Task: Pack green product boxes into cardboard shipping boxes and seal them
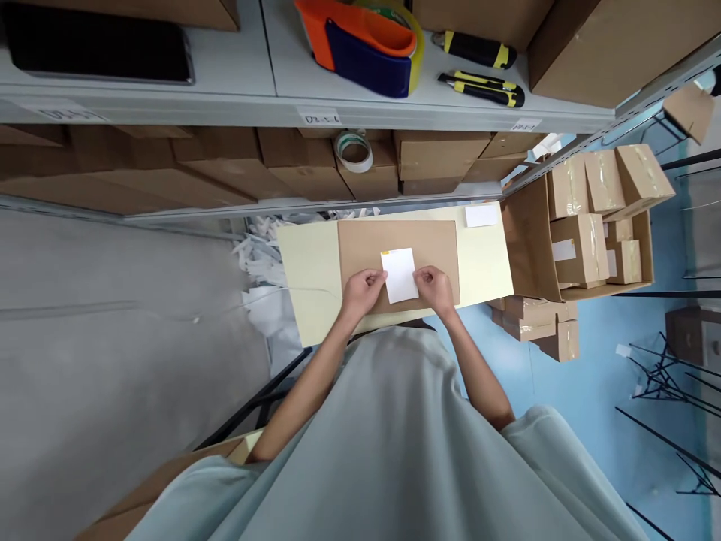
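A white label (400, 276) with a small orange mark at its top left corner is over a brown cardboard piece (360, 240). My left hand (363, 291) pinches the label's left edge between thumb and fingers. At the opposite edge, my right hand (434, 289) grips it the same way. Whether the label touches the cardboard I cannot tell. The cardboard rests on a pale yellow table (484, 259). A small stack of white labels (481, 216) lies at the table's far right corner.
Ahead, a grey shelf (225, 71) carries a tape dispenser (360, 45), two utility knives (481, 69) and a phone (101, 45). A tape roll (354, 152) sits on boxes below. To the right, an open carton (526, 240) holds several taped boxes. White paper scraps (262, 252) lie left.
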### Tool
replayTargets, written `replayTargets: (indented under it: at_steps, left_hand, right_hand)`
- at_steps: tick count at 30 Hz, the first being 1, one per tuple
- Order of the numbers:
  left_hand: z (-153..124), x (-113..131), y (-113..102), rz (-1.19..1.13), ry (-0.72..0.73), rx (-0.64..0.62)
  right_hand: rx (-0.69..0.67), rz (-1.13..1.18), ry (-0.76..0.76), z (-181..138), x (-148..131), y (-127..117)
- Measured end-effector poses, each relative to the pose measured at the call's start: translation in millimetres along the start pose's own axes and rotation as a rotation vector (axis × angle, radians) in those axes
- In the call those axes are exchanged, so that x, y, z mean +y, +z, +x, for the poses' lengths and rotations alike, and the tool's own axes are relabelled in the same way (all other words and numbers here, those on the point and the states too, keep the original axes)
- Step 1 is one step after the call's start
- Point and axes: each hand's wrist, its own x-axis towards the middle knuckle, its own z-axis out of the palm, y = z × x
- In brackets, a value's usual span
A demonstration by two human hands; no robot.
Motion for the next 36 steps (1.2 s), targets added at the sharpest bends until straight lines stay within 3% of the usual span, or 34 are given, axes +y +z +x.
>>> replayTargets:
  at_steps: [6,16,36]
  left_hand:
    - [22.7,13.1,2.1,0.157,-0.015,0.018]
    - [26.0,26.5,8.1,0.318,-0.029,0.024]
    - [33.8,26.8,22.5,0.433,0.016,0.095]
  right_hand:
    - [0.011,-0.05,0.057,17.3,1.8,13.2]
    - [0.022,-0.192,0.1,24.2,-2.8,10.6]
    - [-0.009,-0.4,0.136,27.5,-16.4,12.0]
